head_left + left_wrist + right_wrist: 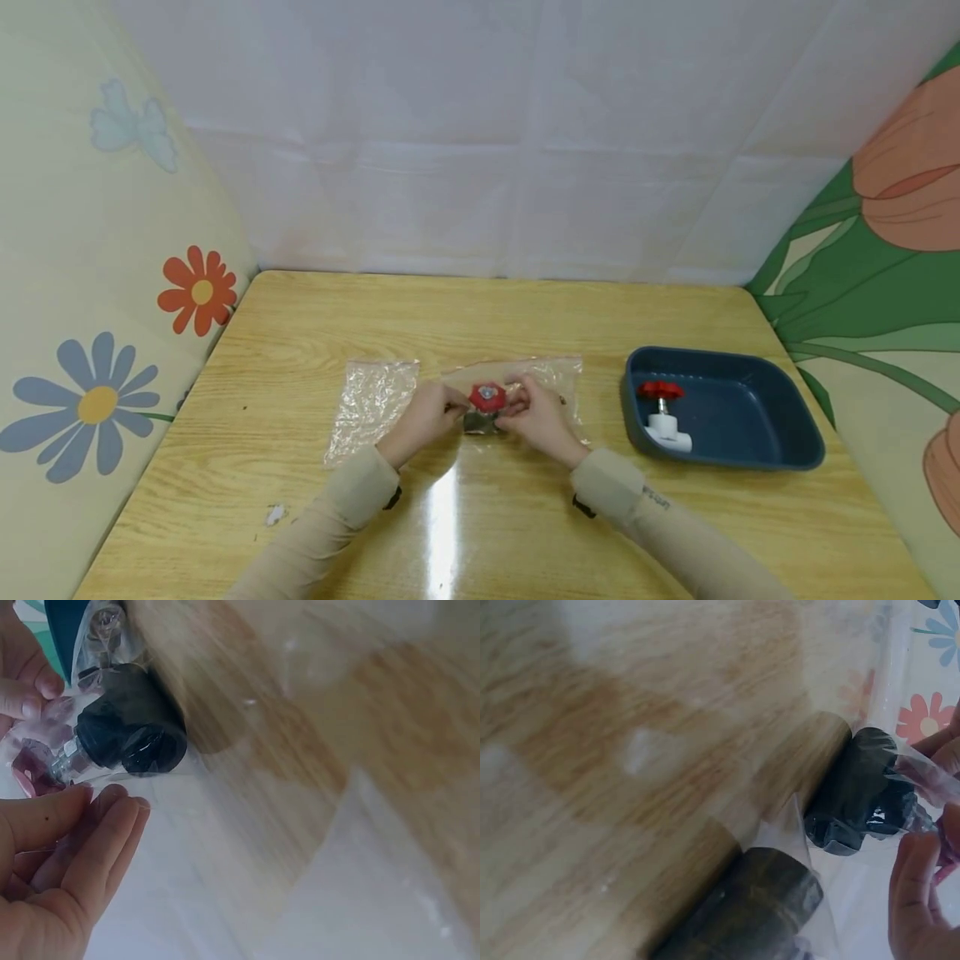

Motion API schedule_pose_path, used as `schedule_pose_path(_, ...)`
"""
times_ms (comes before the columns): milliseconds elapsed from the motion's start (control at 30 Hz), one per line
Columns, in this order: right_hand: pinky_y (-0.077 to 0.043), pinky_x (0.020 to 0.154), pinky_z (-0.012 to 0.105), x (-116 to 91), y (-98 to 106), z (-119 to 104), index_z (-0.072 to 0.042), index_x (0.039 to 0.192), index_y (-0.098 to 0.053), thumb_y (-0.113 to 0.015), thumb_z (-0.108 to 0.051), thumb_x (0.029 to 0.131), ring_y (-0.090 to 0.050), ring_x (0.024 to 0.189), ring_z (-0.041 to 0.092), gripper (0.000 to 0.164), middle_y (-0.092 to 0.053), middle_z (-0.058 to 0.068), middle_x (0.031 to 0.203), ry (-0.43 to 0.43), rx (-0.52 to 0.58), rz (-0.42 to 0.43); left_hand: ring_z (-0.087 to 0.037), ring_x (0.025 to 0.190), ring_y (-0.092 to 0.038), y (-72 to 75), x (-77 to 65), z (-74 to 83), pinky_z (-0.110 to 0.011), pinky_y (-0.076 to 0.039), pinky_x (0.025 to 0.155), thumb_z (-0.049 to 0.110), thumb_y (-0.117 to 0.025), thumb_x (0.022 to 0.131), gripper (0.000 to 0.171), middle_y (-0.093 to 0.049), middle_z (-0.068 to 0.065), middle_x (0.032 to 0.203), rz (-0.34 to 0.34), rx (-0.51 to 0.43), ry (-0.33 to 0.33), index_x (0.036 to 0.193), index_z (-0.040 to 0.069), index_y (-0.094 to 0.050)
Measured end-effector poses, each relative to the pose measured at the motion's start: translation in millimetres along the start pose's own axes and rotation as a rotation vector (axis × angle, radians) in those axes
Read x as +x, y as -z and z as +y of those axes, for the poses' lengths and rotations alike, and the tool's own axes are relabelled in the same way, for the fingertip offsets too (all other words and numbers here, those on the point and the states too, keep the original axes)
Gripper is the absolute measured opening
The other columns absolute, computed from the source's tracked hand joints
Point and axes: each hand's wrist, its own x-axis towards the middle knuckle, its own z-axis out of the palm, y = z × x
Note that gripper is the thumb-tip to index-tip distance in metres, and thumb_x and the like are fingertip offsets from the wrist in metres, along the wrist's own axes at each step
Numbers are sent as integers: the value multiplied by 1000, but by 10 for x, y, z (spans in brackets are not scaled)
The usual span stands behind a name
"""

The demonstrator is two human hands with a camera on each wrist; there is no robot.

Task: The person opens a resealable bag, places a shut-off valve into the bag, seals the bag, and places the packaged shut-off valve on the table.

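Note:
A clear plastic bag lies on the table between the hands. Inside it is a black valve with a metal stem and a red handwheel. My left hand pinches the bag's film beside the handwheel, thumb against fingertips. From the other side my right hand pinches the film near the handwheel too. A second black fitting lies under film near the right wrist; in the head view the right hand mostly hides it.
Left of the hands lies another clear bag, flat on the wooden table. On the right stands a dark blue tray, holding a white valve with a red handwheel. Printed cloth walls border the table's sides, a white one its back.

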Motion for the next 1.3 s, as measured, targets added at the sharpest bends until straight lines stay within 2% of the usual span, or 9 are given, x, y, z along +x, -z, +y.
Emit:
schedule_pose_path(133, -52, 59, 24, -2, -35, 13, 5, 98, -55, -71, 14, 62, -61, 65, 20, 40, -64, 13, 72, 32, -19, 39, -20, 68, -63, -19, -25, 8, -22, -51, 61, -10, -60, 70, 17, -69, -10, 78, 19, 8, -35, 78, 1, -71)
schedule_pose_path(267, -50, 57, 21, -10, -48, 28, 3, 85, -58, -72, 14, 62, -60, 61, 16, 28, -63, 9, 66, 63, -78, 101, -18, 57, -57, -29, -65, 10, -20, -46, 50, -13, -58, 65, 26, -66, -12, 71, 44, 4, -49, 83, 0, -70)
schedule_pose_path(367, -48, 56, 19, -17, -47, 29, 2, 80, -60, -71, 15, 61, -57, 60, 11, 25, -62, 5, 63, 73, -119, 127, -15, 50, -51, -37, -84, 8, -17, -41, 43, -14, -59, 64, 29, -64, -14, 68, 71, -14, -70, 89, -3, -68)
schedule_pose_path(500, -48, 55, 20, -28, -45, 24, 2, 80, -61, -69, 16, 60, -55, 59, 11, 26, -60, 5, 63, 94, -132, 110, -16, 52, -55, -50, -83, 14, -17, -45, 47, -8, -66, 66, 38, -65, -15, 73, 86, -51, -122, 104, -6, -60)
schedule_pose_path(600, -48, 55, 21, -38, -39, 15, 1, 82, -62, -68, 16, 60, -55, 60, 12, 27, -61, 6, 68, 105, -134, 90, -18, 61, -61, -39, -92, 49, -22, -50, 57, 2, -71, 69, 51, -66, -15, 84, 38, -118, -99, 116, -3, -53)
schedule_pose_path(733, -49, 57, 22, -44, -27, -1, 0, 85, -63, -68, 15, 60, -57, 63, 14, 29, -62, 6, 72, 113, -153, 72, -19, 78, -63, -24, -109, 97, -30, -51, 70, 18, -75, 71, 62, -66, -13, 99, -43, -199, -10, 126, 3, -49)
schedule_pose_path(1033, -53, 64, 26, -70, 47, -27, 6, 110, -57, -63, 13, 68, -62, 76, 27, 42, -60, 22, 101, 72, -10, -61, -22, 91, -64, -81, -99, 78, -32, -51, 79, 15, -64, 84, 32, -66, -11, 102, 26, -296, -66, 114, 5, -58)
schedule_pose_path(1167, -49, 59, 23, -88, 80, -66, 3, 109, -60, -63, 4, 75, -58, 70, 17, 35, -62, 17, 98, 90, -28, -58, -22, 94, -63, -68, -97, 96, -28, -50, 80, 12, -62, 85, 28, -65, -12, 104, 11, -330, -54, 111, 4, -59)
schedule_pose_path(1300, -49, 60, 23, -82, 66, -67, 4, 102, -63, -65, 1, 78, -57, 69, 13, 24, -64, 17, 91, 121, -14, -28, -17, 80, -65, -75, -93, 98, -23, -52, 71, 8, -62, 84, 23, -67, -11, 96, 49, -314, -75, 107, 3, -62)
